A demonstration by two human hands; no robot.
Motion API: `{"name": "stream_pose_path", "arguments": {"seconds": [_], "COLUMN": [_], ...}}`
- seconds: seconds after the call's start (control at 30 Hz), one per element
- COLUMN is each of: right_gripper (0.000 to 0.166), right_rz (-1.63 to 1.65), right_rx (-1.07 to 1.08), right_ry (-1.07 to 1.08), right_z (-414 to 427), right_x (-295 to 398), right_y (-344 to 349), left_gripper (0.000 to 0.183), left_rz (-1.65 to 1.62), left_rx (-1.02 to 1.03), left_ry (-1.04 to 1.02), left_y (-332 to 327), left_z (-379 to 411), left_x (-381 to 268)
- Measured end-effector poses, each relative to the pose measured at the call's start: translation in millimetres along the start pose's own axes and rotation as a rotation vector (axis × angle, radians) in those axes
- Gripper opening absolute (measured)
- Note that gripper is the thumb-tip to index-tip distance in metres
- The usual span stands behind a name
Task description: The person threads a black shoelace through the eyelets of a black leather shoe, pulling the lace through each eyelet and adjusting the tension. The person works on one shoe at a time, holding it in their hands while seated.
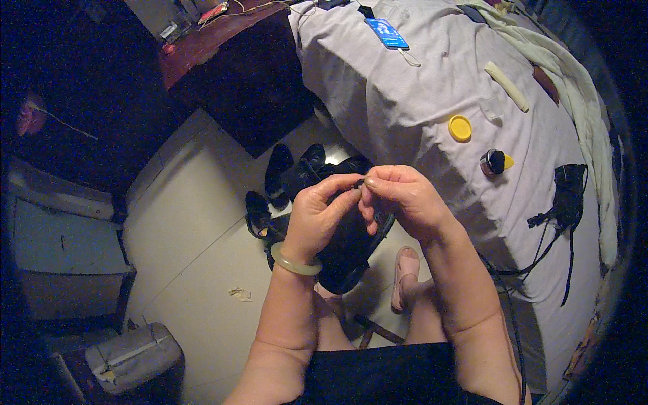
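My left hand (316, 207), with a pale green bangle (295, 263) on its wrist, meets my right hand (405, 197) fingertip to fingertip. Between the thumbs and forefingers a small dark piece (360, 183) is pinched; its kind is too small to tell, and the fingers hide most of it. Under the hands is a bulky black thing (349, 248), partly covered by them. Black shoes (278, 169) stand on the floor just beyond my left hand. To the right, on the sheet, a small dark jar (492, 163) lies near a round yellow lid (459, 128).
A bed with a pale sheet (405, 96) fills the right side. On it are a lit phone (387, 33), a cream-coloured stick (506, 87) and a black strapped pouch (567, 197). A grey case (134, 357) stands lower left. A crumpled scrap (240, 294) lies on the tiled floor (202, 243).
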State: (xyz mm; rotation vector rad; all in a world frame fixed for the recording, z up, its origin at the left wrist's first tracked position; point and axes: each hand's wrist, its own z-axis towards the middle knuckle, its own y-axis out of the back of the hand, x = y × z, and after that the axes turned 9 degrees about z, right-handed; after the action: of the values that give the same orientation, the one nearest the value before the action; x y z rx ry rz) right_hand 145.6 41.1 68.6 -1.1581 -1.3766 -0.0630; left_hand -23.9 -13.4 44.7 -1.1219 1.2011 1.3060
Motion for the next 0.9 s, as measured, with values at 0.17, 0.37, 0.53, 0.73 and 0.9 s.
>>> {"name": "stream_pose_path", "arguments": {"seconds": [0.17,0.37,0.53,0.73,0.9], "right_gripper": [0.024,0.021,0.02,0.02,0.028], "right_rz": [0.043,-0.042,-0.18,-0.471,-0.956], "right_rx": [0.053,0.025,-0.011,-0.093,-0.461], "right_ry": [-0.094,-0.058,-0.019,0.049,0.546], "right_z": [-0.1,-0.6,-6.1,-12.0,-5.9], "right_x": [-0.2,2.9,15.2,24.8,18.0], "right_y": [-0.1,14.7,28.0,36.3,44.2], "left_gripper": [0.009,0.007,0.007,0.008,0.007], "left_rz": [-0.022,-0.022,0.001,0.022,0.016], "left_rx": [0.008,-0.134,-0.153,-0.205,-0.185], "left_ry": [0.038,0.048,-0.007,0.011,0.0], "left_y": [6.9,11.2,15.9,20.1,17.9], "left_z": [0.2,-3.7,-3.7,-5.4,-4.2], "left_x": [2.4,3.8,4.0,5.5,4.5]}}
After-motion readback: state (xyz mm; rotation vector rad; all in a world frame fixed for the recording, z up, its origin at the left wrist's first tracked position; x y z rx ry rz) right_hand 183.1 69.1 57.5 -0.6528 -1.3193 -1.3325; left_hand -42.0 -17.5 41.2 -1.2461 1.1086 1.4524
